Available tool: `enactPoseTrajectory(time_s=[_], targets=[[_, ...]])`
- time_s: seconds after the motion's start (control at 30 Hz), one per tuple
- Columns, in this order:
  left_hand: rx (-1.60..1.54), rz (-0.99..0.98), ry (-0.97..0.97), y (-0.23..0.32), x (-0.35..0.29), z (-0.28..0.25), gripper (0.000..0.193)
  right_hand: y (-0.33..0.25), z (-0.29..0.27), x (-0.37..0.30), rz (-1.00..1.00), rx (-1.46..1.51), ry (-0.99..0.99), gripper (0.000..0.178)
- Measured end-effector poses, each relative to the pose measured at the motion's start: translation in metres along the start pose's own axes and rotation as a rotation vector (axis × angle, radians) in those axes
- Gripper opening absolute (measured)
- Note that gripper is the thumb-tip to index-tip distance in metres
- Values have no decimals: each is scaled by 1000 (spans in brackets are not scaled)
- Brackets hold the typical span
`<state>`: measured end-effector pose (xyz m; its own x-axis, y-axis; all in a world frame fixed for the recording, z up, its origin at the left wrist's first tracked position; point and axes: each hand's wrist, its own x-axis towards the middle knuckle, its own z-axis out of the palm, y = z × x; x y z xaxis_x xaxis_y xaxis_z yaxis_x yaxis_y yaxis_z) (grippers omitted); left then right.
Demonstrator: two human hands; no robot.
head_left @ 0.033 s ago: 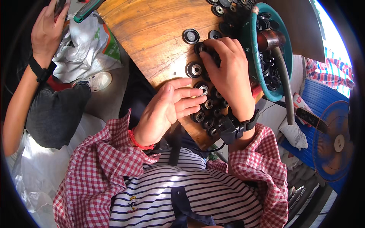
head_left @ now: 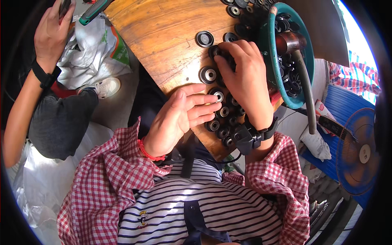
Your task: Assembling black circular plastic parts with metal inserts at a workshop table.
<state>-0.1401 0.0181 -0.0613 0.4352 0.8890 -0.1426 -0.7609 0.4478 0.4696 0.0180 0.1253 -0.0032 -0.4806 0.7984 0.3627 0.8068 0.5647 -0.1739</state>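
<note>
Rn L hand (head_left: pixel 173 112) grip loose, nr blk wheels (head_left: pixel 212 125); R hand (head_left: pixel 246 69) at blk disc (head_left: pixel 212 51), can't tell if grasped.

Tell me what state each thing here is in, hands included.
Left hand: open, fingers slightly spread
Right hand: fingers bent at a black wheel, grip partly hidden
Wheels: loosely grouped on the wooden table
Bucket: holding loose black parts
Hammer: lying across the bucket, handle past its rim
Fan: blades blurred, turning or not is unclear
White sack: crumpled
Other person's hand: holding a dark object
</note>
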Motion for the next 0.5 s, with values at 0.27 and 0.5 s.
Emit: enactPoseTrajectory(time_s=[0.27, 0.5], targets=[[-32, 28, 53, -3, 9, 1, 52, 10, 6, 2, -6, -31, -66, 18], [357, 146, 13, 1, 18, -2, 46, 26, -64, -79, 206, 237, 349, 32]])
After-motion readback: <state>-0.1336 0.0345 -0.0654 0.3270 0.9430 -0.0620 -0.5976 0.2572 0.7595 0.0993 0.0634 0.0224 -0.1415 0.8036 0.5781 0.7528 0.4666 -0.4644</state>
